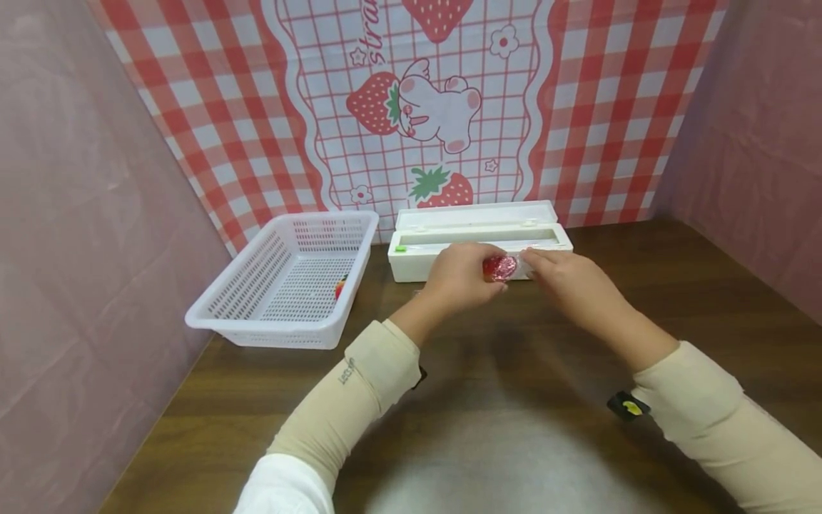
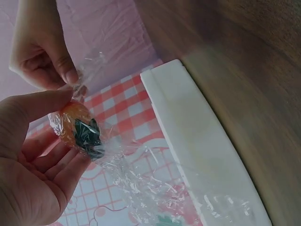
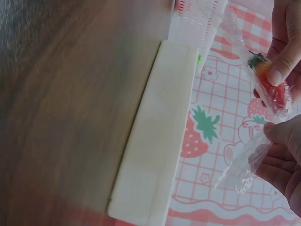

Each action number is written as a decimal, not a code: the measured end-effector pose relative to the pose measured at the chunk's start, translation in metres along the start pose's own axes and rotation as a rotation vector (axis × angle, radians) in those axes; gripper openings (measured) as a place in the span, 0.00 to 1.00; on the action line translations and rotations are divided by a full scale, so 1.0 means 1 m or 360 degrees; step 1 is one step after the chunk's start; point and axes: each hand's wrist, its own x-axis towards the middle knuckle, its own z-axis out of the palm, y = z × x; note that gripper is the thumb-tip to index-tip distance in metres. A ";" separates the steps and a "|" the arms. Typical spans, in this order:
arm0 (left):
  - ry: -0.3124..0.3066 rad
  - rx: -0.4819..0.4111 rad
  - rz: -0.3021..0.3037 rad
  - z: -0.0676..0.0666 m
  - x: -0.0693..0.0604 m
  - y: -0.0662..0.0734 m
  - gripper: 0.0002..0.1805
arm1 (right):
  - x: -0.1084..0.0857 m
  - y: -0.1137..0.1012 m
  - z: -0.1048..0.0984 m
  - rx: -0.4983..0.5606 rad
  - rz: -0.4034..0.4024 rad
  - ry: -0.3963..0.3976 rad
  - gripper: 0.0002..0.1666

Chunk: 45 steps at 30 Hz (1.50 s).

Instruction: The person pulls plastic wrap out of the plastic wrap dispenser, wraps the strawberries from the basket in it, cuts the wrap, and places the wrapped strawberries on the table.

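My left hand [image 1: 464, 275] holds a red-and-yellow strawberry [image 3: 270, 84] with dark green leaves, its fingers beneath and thumb on top in the left wrist view. Clear cling film [image 2: 136, 181] wraps the strawberry and trails off past its leafy end. On the other side, my right hand [image 1: 574, 285] pinches the gathered film [image 3: 251, 162] between thumb and fingers, close to the fruit's red tip. Both hands are raised in front of a white cling film box [image 1: 414, 268], whose lid stands up at the back.
Left of the box stands a white perforated basket [image 1: 315, 325] with a small red-and-yellow item [image 1: 340, 287] inside. A green slider [image 1: 401, 248] sits on the box's front edge. Behind hangs a strawberry-print cloth [image 1: 597, 107]; all stands on a dark wooden table [image 1: 501, 400].
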 end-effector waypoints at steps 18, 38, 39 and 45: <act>0.0390 -0.0452 0.0022 0.008 0.000 0.010 0.24 | 0.006 -0.004 0.024 0.1231 0.0746 0.0201 0.16; 0.0312 -0.0215 0.0030 0.016 -0.001 0.000 0.24 | 0.001 -0.007 0.011 0.2537 0.1086 0.0099 0.18; 0.0301 -0.0178 0.0046 0.016 -0.001 0.000 0.24 | 0.001 -0.006 0.009 0.2555 0.1110 0.0103 0.14; 0.0275 -0.0041 0.0152 0.013 -0.005 0.000 0.24 | 0.003 -0.003 -0.001 0.2540 0.1222 -0.0040 0.07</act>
